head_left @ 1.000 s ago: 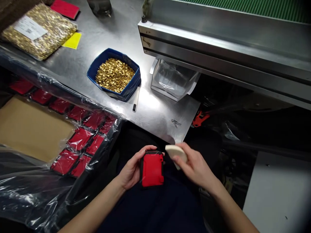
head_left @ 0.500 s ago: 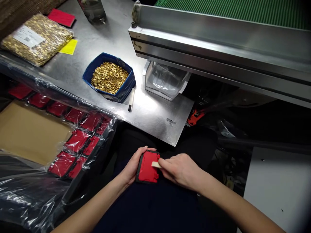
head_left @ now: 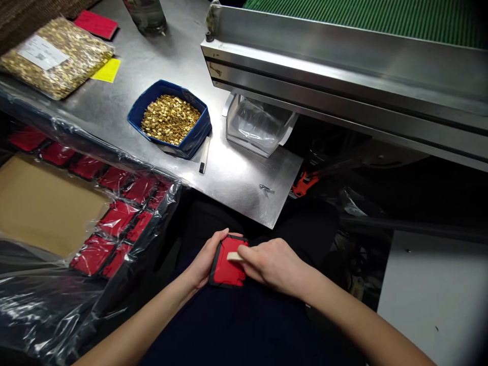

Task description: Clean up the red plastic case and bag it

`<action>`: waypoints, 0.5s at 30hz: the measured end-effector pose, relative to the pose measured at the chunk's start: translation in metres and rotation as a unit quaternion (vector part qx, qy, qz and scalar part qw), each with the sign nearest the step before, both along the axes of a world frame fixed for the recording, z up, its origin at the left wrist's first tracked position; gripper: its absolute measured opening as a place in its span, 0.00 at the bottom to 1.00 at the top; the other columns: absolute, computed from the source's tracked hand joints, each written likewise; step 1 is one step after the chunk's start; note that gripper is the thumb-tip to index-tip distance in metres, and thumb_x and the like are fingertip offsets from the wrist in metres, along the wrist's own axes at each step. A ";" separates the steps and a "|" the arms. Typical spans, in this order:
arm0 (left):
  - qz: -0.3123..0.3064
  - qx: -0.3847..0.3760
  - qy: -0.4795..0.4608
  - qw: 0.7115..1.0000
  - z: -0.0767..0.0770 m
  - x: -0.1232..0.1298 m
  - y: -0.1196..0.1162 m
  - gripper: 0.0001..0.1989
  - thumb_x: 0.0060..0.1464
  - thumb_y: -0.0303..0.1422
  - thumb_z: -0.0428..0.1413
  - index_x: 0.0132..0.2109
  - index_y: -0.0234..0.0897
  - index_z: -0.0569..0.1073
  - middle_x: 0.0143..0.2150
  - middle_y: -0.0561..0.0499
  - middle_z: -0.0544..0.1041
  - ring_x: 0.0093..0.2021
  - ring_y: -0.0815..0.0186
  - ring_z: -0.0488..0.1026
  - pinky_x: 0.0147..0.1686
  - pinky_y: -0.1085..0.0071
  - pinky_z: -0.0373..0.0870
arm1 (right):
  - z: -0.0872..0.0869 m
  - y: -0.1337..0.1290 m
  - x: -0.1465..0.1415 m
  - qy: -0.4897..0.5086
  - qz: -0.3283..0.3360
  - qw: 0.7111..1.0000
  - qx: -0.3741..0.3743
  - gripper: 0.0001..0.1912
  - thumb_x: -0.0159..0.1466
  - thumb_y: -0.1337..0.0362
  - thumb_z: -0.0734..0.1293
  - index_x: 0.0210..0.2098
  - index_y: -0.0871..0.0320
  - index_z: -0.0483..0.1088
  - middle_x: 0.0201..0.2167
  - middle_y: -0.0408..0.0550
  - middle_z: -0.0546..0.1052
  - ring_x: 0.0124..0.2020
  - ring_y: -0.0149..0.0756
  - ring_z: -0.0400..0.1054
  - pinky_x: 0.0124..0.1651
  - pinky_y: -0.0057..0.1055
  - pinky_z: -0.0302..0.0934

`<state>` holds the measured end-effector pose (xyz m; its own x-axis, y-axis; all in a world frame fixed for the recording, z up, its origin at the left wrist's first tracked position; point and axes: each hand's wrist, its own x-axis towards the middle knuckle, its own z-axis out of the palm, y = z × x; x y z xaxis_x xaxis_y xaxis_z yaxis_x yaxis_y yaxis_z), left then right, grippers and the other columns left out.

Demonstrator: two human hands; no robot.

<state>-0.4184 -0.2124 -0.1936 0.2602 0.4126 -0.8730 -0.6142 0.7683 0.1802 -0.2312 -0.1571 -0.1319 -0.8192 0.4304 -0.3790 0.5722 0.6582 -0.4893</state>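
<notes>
A red panel with a black edge [head_left: 224,269] is held over the lap, its red face up. My left hand [head_left: 204,262] grips it along the left side, thumb at the top edge. Closed in a pinch, my right hand [head_left: 270,264] holds a small cream-coloured strip [head_left: 235,256], whose end lies over the middle of the red face. The fingers of my right hand cover the panel's right edge in part.
On the metal table [head_left: 232,188] stand a blue bin [head_left: 198,137] of small gold pieces, a clear tray [head_left: 251,127], a pen-like tool [head_left: 205,155] and a bag of gold pieces [head_left: 72,53]. Several red panels line a plastic-lined box [head_left: 53,203]. A conveyor [head_left: 343,76] is upper right.
My right hand has moved left with the cream strip, which now lies farther over the red face. The whole view has shifted slightly.
</notes>
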 end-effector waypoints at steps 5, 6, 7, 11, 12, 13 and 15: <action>-0.006 0.003 -0.005 1.000 0.001 -0.001 0.001 0.21 0.61 0.46 0.57 0.48 0.31 0.80 0.38 0.40 0.85 0.35 0.56 0.82 0.36 0.65 0.80 | -0.002 0.001 -0.001 0.007 0.017 1.000 -0.012 0.14 0.77 0.55 0.53 0.40 0.53 0.64 0.28 0.40 0.79 0.24 0.30 0.68 0.26 0.34 0.36; -0.009 0.003 -0.003 1.000 0.001 -0.002 0.001 0.21 0.62 0.46 0.57 0.48 0.31 0.80 0.38 0.40 0.85 0.34 0.56 0.82 0.35 0.66 0.79 | -0.002 0.001 -0.001 0.008 0.017 1.000 -0.011 0.15 0.77 0.54 0.53 0.40 0.53 0.64 0.28 0.41 0.79 0.24 0.30 0.68 0.26 0.34 0.37; -0.011 0.002 -0.001 1.000 0.001 -0.002 0.001 0.21 0.62 0.46 0.56 0.48 0.31 0.80 0.37 0.40 0.85 0.32 0.58 0.81 0.33 0.66 0.79 | -0.003 0.002 -0.001 0.004 0.011 1.000 -0.009 0.16 0.77 0.53 0.53 0.40 0.53 0.64 0.29 0.41 0.80 0.25 0.30 0.69 0.27 0.34 0.37; -0.015 0.002 0.000 1.000 0.000 -0.004 0.002 0.22 0.62 0.46 0.56 0.47 0.31 0.80 0.35 0.41 0.85 0.29 0.60 0.80 0.31 0.68 0.78 | -0.002 0.003 0.001 -0.019 -0.002 1.000 -0.017 0.13 0.77 0.55 0.53 0.42 0.52 0.65 0.29 0.41 0.80 0.24 0.30 0.68 0.27 0.34 0.37; -0.019 0.005 0.000 1.000 0.000 -0.004 0.002 0.22 0.62 0.47 0.57 0.48 0.31 0.80 0.36 0.40 0.85 0.32 0.58 0.81 0.33 0.68 0.78 | -0.001 0.003 0.001 -0.013 0.008 1.000 -0.025 0.12 0.77 0.56 0.54 0.42 0.52 0.65 0.29 0.40 0.80 0.24 0.30 0.68 0.27 0.34 0.37; -0.021 0.008 0.001 1.000 0.000 -0.004 0.002 0.22 0.61 0.47 0.57 0.48 0.31 0.80 0.38 0.39 0.85 0.34 0.56 0.82 0.34 0.67 0.79 | -0.001 0.003 0.000 -0.006 0.016 0.999 -0.031 0.12 0.76 0.56 0.54 0.41 0.52 0.64 0.29 0.40 0.80 0.24 0.30 0.68 0.27 0.34 0.37; -0.021 0.014 0.005 1.000 -0.001 -0.005 0.002 0.22 0.61 0.47 0.58 0.48 0.31 0.80 0.38 0.38 0.85 0.35 0.56 0.82 0.34 0.66 0.79 | 0.000 0.003 -0.002 0.000 0.013 0.999 -0.037 0.14 0.77 0.54 0.54 0.40 0.52 0.64 0.29 0.40 0.80 0.25 0.29 0.68 0.27 0.33 0.38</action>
<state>-0.4229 -0.2108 -0.1943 0.2690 0.4248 -0.8644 -0.5786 0.7887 0.2076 -0.2330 -0.1541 -0.1317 -0.8304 0.3795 -0.4080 0.5545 0.6355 -0.5373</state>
